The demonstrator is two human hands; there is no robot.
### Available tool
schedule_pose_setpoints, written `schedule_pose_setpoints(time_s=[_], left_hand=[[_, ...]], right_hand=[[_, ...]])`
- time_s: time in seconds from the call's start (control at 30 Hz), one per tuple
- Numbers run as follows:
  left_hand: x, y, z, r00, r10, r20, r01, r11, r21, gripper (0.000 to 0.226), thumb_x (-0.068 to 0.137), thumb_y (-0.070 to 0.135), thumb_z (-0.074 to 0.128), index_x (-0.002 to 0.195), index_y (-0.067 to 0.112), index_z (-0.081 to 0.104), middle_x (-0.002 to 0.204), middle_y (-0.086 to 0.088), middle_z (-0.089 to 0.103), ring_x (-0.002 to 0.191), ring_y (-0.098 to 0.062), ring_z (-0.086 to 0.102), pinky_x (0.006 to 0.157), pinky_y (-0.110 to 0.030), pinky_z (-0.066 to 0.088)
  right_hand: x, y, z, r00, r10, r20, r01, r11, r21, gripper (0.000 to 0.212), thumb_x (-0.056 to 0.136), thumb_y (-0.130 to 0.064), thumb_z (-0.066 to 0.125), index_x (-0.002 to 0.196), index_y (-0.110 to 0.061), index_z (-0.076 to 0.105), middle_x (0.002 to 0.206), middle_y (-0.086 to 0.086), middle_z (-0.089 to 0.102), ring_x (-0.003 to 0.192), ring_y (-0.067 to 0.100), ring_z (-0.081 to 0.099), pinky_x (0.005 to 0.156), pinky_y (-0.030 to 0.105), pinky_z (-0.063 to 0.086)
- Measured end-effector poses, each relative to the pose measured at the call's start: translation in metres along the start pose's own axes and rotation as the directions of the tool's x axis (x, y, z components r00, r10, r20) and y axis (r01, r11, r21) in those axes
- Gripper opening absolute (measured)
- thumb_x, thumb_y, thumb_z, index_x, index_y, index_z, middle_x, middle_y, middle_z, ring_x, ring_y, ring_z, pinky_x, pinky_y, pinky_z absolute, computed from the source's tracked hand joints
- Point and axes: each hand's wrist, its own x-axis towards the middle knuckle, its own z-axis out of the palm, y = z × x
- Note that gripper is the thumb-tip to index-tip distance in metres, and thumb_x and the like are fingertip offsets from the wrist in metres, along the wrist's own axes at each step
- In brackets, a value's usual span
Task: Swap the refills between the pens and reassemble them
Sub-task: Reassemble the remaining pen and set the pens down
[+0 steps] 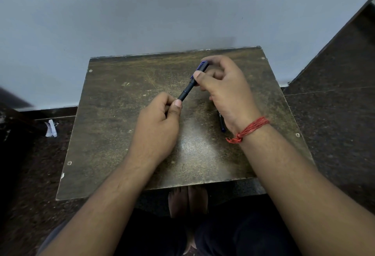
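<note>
Pen (188, 88) held between both hands, just above the middle of the tabletop (113, 113): its long axis runs on a diagonal from lower left to upper right of the frame. My left hand (158, 126) has its fingers (178, 105) pinched round the lower end, and my right hand (225, 87) has its fingers curled round the upper, clipped end, thumb pressed on the barrel. So each hand holds one end, and I judge the coming move to be a twist or a pull along that diagonal, to part the barrel or join it; which of the two I cannot tell. A second pen (221, 122) lies on the tabletop right of centre, mostly hidden under my right wrist, so the right hand is the nearer one to it. No loose refill shows. A red thread band (249, 129) circles that wrist. The tabletop is a dark, scuffed board with screws at its corners, pushed against a pale wall (142, 12) at the top of the frame; dark speckled floor (334, 123) surrounds it, with a scrap of white paper (50, 129) at the left.
</note>
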Motion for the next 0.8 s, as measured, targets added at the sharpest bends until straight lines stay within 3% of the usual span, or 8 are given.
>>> schedule_pose_setpoints(time_s=[0.1,0.23,0.33,0.43,0.57,0.7,0.8], left_hand=[[0.001,0.000,0.000,1.000,-0.004,-0.012,0.004,1.000,-0.005,0.019,0.099,0.027,0.051,0.083,0.020,0.059,0.056,0.010,0.046,0.047,-0.004,0.039,0.045,-0.018,0.030],[0.000,-0.001,-0.001,0.999,-0.011,-0.049,0.012,1.000,0.005,0.019,0.099,0.024,0.051,0.083,0.018,0.059,0.055,0.010,0.045,0.048,-0.003,0.040,0.044,-0.015,0.032],[-0.001,-0.001,-0.002,0.997,0.008,-0.072,-0.005,0.999,0.038,0.018,0.099,0.021,0.051,0.085,0.013,0.060,0.056,0.008,0.045,0.050,-0.004,0.041,0.046,-0.016,0.032],[-0.001,-0.004,-0.004,0.996,0.028,-0.087,-0.022,0.997,0.069,0.017,0.099,0.020,0.050,0.086,0.013,0.059,0.058,0.006,0.048,0.053,-0.006,0.043,0.047,-0.020,0.031],[-0.001,-0.006,-0.007,0.995,0.006,-0.102,0.002,0.997,0.076,0.018,0.099,0.022,0.050,0.086,0.013,0.058,0.058,0.005,0.050,0.054,-0.007,0.044,0.048,-0.021,0.032],[0.003,-0.001,-0.002,0.993,-0.003,-0.115,0.006,1.000,0.031,0.020,0.100,0.022,0.049,0.083,0.014,0.055,0.062,0.008,0.050,0.055,-0.001,0.044,0.049,-0.015,0.033],[0.005,0.000,0.000,0.991,0.002,-0.137,0.000,1.000,0.011,0.019,0.101,0.022,0.048,0.084,0.015,0.055,0.064,0.009,0.052,0.057,0.002,0.046,0.051,-0.013,0.034]], right_hand=[[-0.002,0.003,0.005,0.997,-0.042,0.066,0.045,0.998,-0.050,0.025,0.088,-0.018,0.070,0.111,-0.020,0.060,0.068,-0.001,0.060,0.067,0.013,0.056,0.061,0.031,0.045],[-0.004,0.007,0.014,0.995,-0.056,0.082,0.063,0.994,-0.092,0.023,0.087,-0.020,0.070,0.106,-0.023,0.057,0.072,-0.001,0.065,0.071,0.014,0.062,0.080,0.043,0.052],[-0.006,0.008,0.019,0.996,-0.063,0.064,0.068,0.995,-0.068,0.022,0.088,-0.018,0.069,0.106,-0.020,0.057,0.071,0.000,0.062,0.070,0.015,0.059,0.080,0.048,0.052],[-0.007,0.007,0.024,0.995,-0.087,0.057,0.090,0.994,-0.066,0.023,0.089,-0.017,0.069,0.107,-0.017,0.056,0.069,-0.002,0.059,0.067,0.013,0.057,0.076,0.043,0.052],[-0.011,0.007,0.030,0.992,-0.096,0.083,0.105,0.988,-0.109,0.025,0.092,-0.019,0.067,0.114,-0.017,0.055,0.074,0.000,0.064,0.068,0.007,0.057,0.070,0.024,0.047],[-0.013,0.005,0.035,0.993,-0.094,0.077,0.105,0.982,-0.156,0.045,0.092,-0.019,0.067,0.134,-0.016,0.049,0.094,0.001,0.068,0.086,0.006,0.063,0.074,0.011,0.044],[-0.016,0.002,0.031,0.997,-0.077,0.025,0.081,0.980,-0.182,0.038,0.093,-0.026,0.066,0.128,-0.020,0.051,0.095,-0.008,0.067,0.083,-0.002,0.060,0.070,0.006,0.042]])
